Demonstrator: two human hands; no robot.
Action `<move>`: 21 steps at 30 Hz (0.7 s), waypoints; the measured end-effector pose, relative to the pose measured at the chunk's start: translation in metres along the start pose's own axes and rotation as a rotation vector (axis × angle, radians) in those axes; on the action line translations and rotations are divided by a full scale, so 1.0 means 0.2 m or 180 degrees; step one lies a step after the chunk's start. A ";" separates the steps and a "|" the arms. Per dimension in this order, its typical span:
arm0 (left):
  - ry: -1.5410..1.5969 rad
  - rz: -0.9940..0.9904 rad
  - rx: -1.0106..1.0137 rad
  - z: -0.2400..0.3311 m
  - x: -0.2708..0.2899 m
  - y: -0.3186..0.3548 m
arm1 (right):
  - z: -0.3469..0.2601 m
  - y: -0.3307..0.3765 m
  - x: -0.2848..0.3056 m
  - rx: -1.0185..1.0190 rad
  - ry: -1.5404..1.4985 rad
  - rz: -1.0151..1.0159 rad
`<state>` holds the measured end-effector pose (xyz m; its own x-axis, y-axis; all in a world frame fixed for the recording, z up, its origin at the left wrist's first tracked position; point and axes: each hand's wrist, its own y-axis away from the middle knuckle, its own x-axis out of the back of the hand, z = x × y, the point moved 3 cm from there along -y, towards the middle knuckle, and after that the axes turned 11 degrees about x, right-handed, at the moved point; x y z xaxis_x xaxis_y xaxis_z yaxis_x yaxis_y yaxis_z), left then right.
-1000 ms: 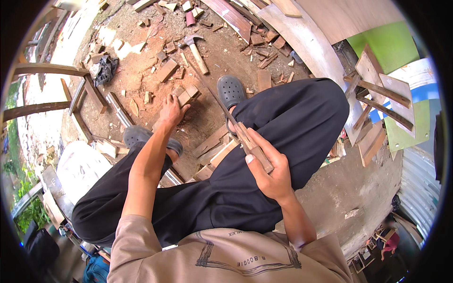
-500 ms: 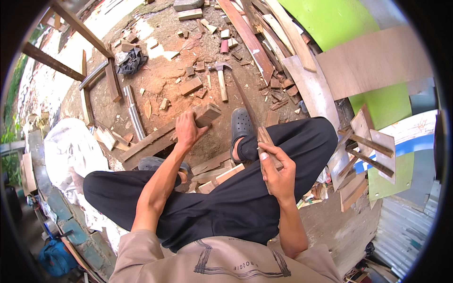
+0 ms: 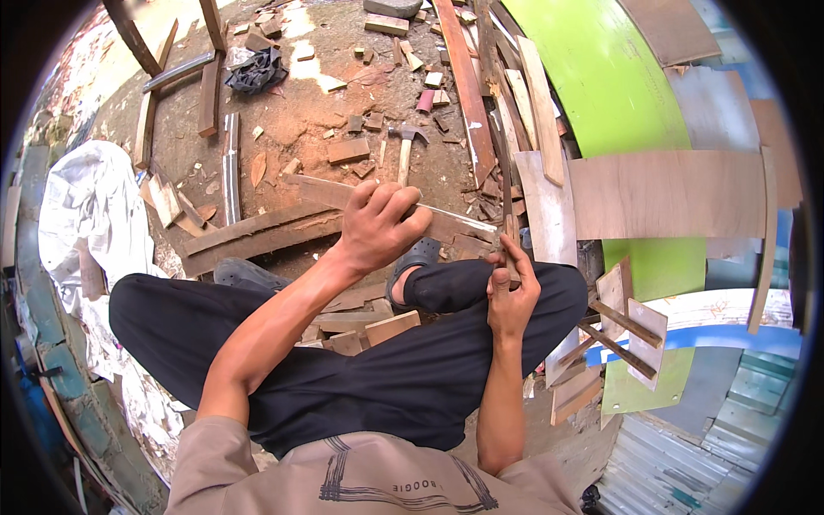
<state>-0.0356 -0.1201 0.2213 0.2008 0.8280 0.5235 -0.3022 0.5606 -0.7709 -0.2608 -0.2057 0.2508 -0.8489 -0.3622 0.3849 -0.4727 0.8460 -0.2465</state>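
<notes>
A handsaw (image 3: 318, 190) lies crosswise in front of me, its narrow tip on the left and its broad part near my right hand. A bright strip runs along its upper edge; I cannot make out the teeth. The fingers of my left hand (image 3: 382, 219) are bent over the middle of the blade and grip it. My right hand (image 3: 513, 292) is closed round the wooden handle (image 3: 512, 249), above my right thigh. Below and left of the blade, long wooden planks (image 3: 257, 239) rest on the ground by my left foot.
A claw hammer (image 3: 405, 154) lies ahead among scattered wood offcuts (image 3: 348, 151). Long boards (image 3: 466, 94) are piled at the right, beside green sheets (image 3: 601, 94) and a plywood panel (image 3: 661, 193). White cloth (image 3: 90, 206) and a wooden frame (image 3: 210, 90) are at the left.
My left hand has left the plank end and now grips the saw blade. The saw has swung from pointing ahead to lying crosswise. The view has turned slightly rightward.
</notes>
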 end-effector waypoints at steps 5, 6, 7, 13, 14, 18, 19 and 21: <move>-0.0098 0.0031 -0.0171 0.05 0.06 -0.02 | 0.02 0.02 -0.03 -0.0077 -0.0510 0.0108; -0.0095 0.0014 -0.0196 0.06 0.06 -0.01 | 0.01 0.02 -0.04 -0.0045 -0.0566 0.0021; -0.0098 -0.0003 -0.0228 0.06 0.07 -0.01 | -0.01 0.02 -0.05 -0.0010 -0.0630 -0.0064; 0.0036 -0.0176 -0.0191 0.08 0.08 0.04 | -0.05 0.03 -0.12 -0.0141 -0.1182 -0.0182; 0.0055 -0.0206 -0.0194 0.08 0.08 0.03 | -0.05 0.03 -0.13 -0.0173 -0.1356 -0.0170; 0.0051 -0.0191 -0.0461 0.11 0.14 -0.01 | -0.06 0.02 -0.16 -0.0350 -0.1634 -0.0099; 0.0012 -0.0152 -0.0584 0.12 0.15 -0.02 | -0.07 0.02 -0.16 -0.0349 -0.1611 -0.0060; 0.0094 -0.0268 -0.0541 0.12 0.15 0.00 | -0.09 0.01 -0.17 -0.0345 -0.1560 0.0019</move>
<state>-0.0522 -0.0961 0.2464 0.2466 0.7765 0.5798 -0.1219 0.6184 -0.7763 -0.2289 -0.1847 0.2539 -0.8750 -0.4765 -0.0856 -0.4624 0.8749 -0.1436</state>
